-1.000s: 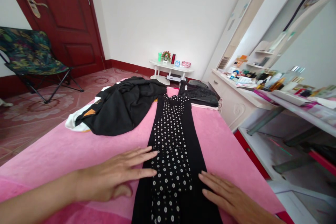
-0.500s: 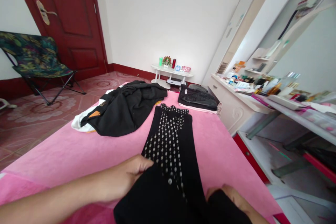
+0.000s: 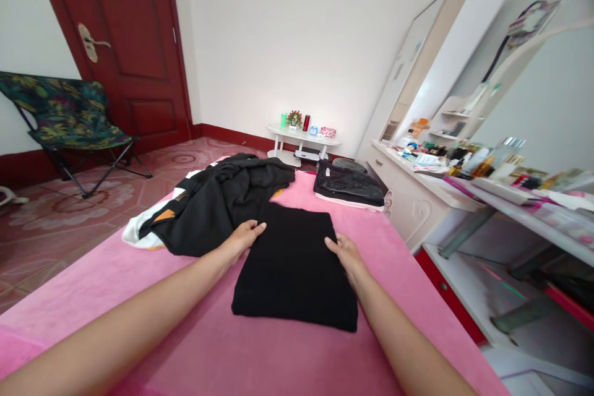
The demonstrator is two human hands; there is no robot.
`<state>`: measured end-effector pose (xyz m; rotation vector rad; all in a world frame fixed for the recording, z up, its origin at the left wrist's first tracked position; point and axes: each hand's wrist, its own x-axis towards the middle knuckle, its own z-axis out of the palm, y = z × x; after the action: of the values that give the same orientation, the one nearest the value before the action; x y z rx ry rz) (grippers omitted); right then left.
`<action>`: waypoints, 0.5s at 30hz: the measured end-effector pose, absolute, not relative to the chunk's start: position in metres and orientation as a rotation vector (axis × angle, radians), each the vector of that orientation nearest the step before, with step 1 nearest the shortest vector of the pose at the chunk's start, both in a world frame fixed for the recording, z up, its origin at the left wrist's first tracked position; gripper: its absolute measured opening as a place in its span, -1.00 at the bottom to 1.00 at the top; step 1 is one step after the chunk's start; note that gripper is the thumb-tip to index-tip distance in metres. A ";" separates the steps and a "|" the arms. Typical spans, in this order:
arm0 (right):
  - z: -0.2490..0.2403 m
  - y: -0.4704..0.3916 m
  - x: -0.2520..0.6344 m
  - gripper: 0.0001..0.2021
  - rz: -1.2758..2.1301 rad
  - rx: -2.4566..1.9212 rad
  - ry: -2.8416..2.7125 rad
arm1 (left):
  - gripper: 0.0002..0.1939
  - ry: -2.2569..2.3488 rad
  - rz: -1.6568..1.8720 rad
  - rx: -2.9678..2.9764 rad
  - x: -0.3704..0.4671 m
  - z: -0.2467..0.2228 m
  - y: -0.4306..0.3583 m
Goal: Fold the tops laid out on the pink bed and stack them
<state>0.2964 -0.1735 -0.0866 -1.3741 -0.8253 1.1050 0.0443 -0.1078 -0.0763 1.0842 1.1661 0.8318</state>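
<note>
A black top [image 3: 297, 266] lies folded into a neat rectangle on the pink bed cover [image 3: 195, 322]. My left hand [image 3: 245, 236] grips its left edge, thumb on the cloth and fingers beside or under it. At the right edge, my right hand [image 3: 346, 253] holds the top the same way, its fingers partly hidden behind the fold. The dotted front of the garment is out of sight. Just beyond my left hand is a loose heap of black clothing [image 3: 227, 198] with white and orange parts.
A folded stack of dark clothes [image 3: 348, 180] sits at the bed's far right corner. On the right stands a dressing table [image 3: 417, 182] crowded with bottles. A small white table [image 3: 304, 133] is by the far wall, and a folding chair [image 3: 69, 117] stands left.
The near part of the black top has been folded over, covering the dotted front. Both hands have moved farther up its sides, and the view has shifted slightly.
</note>
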 end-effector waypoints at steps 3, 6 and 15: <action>-0.117 -0.171 0.296 -0.63 0.998 -1.330 -0.904 | -0.50 1.191 0.865 1.189 0.042 -0.089 -0.107; -0.119 -0.175 0.300 -0.65 1.002 -1.349 -0.929 | -0.24 1.290 0.874 1.387 0.037 -0.095 -0.104; -0.082 -0.181 0.314 -0.87 1.354 -1.597 -1.245 | -0.05 1.448 0.696 1.808 0.026 -0.109 -0.075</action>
<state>0.3137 -0.1809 -0.0823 -1.5967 -1.2449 1.3545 0.0264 -0.0752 -0.1095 1.8085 1.4482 0.6963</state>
